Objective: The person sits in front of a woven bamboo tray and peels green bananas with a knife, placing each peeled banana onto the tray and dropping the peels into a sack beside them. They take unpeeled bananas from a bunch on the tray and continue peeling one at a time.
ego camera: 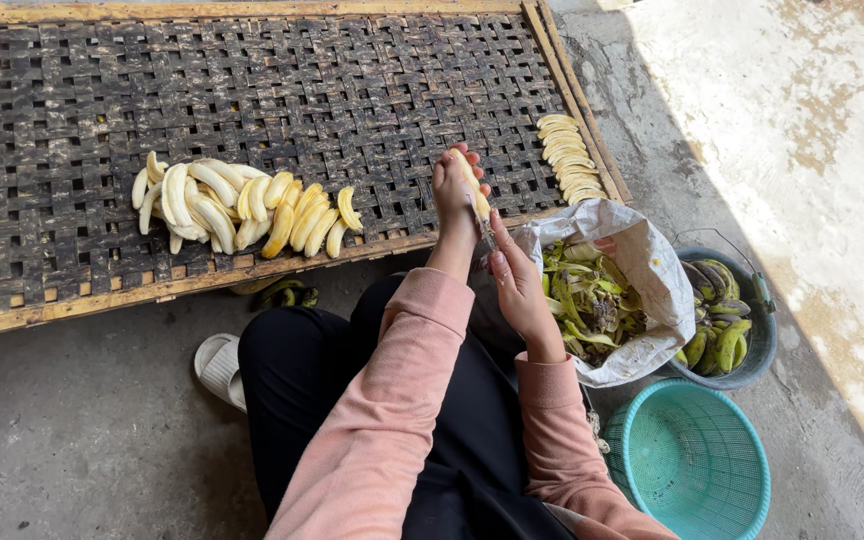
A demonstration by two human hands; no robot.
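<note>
**Concrete floor, woven drying rack: slicing banana**

My left hand [452, 190] grips a peeled banana [470, 182] upright over the rack [72, 110]. My right hand [514, 275] clenches a knife [485, 232] at its base. Mid-slice, I'd judge; next calls for steady lengthwise pressure.

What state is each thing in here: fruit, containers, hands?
Peeled yellow banana: held upright in left hand.
Right hand: gripping a knife against the banana.
Pile of peeled bananas: heaped on woven bamboo tray.
Sliced row: laid at tray edge.
White sack: open, holding green peels.
Teal plastic basket: empty.
Bucket: holding unpeeled green bananas.
</note>
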